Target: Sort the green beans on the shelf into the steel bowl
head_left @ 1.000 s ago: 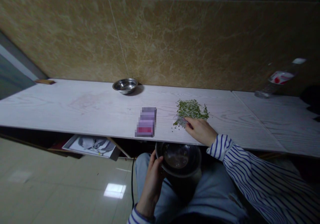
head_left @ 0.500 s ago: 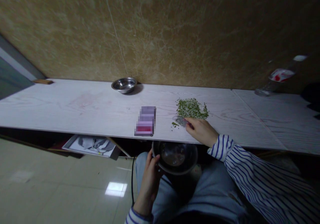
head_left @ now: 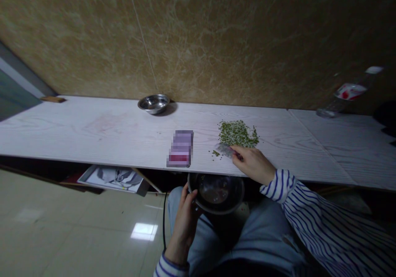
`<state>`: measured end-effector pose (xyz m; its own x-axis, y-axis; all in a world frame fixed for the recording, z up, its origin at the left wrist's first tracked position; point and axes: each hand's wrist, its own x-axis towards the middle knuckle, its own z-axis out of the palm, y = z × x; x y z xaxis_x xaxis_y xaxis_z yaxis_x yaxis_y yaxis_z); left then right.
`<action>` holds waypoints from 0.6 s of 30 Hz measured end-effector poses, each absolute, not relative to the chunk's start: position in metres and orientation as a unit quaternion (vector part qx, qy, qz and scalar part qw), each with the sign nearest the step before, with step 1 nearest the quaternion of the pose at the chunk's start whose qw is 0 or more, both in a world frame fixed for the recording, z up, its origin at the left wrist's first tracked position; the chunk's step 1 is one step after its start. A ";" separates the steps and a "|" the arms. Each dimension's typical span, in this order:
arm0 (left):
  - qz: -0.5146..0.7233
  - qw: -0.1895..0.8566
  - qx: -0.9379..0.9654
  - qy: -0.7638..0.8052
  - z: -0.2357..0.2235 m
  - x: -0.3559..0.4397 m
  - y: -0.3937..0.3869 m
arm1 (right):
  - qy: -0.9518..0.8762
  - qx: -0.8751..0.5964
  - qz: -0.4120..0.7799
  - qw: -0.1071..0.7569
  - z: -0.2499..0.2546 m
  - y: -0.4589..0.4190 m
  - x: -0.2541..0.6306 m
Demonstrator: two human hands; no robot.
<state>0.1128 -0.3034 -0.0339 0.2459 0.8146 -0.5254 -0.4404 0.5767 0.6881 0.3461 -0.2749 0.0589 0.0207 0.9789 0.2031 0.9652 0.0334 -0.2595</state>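
A pile of small green beans (head_left: 237, 132) lies on the pale wooden tabletop (head_left: 108, 130). My right hand (head_left: 254, 164) rests on the table just in front of the pile, its fingers closed on a small clear scoop (head_left: 223, 149) whose tip sits among a few stray beans. My left hand (head_left: 186, 219) grips the rim of a dark metal bowl (head_left: 216, 192), held below the table's front edge above my lap.
A second, shiny metal bowl (head_left: 154, 103) stands at the back near the marble wall. A blurred purple-and-pink box (head_left: 181, 148) lies left of the beans. A plastic bottle (head_left: 349, 93) stands far right. A small wooden block (head_left: 52, 99) lies far left.
My right hand with the scoop has shifted slightly right and back along the table's front. The dark bowl has risen a little closer under the table edge.
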 end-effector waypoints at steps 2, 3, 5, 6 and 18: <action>0.408 0.763 0.202 0.458 -0.034 0.113 -0.304 | -0.701 -0.693 0.027 0.166 0.059 -0.278 0.348; 0.407 0.764 0.200 0.459 -0.034 0.113 -0.304 | -0.700 -0.694 0.029 0.168 0.058 -0.280 0.349; 0.405 0.765 0.196 0.460 -0.034 0.113 -0.303 | -0.692 -0.700 0.031 0.176 0.056 -0.284 0.353; 0.406 0.766 0.194 0.459 -0.034 0.113 -0.303 | -0.687 -0.703 0.030 0.181 0.055 -0.286 0.354; 0.400 0.758 0.223 0.464 -0.036 0.114 -0.302 | -0.679 -0.713 0.024 0.172 0.053 -0.306 0.356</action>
<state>0.1139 -0.3020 -0.0364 0.2497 0.8135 -0.5252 -0.4009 0.5805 0.7087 0.3556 -0.3057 0.0526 0.0760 0.9770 0.1994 0.9608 -0.0183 -0.2766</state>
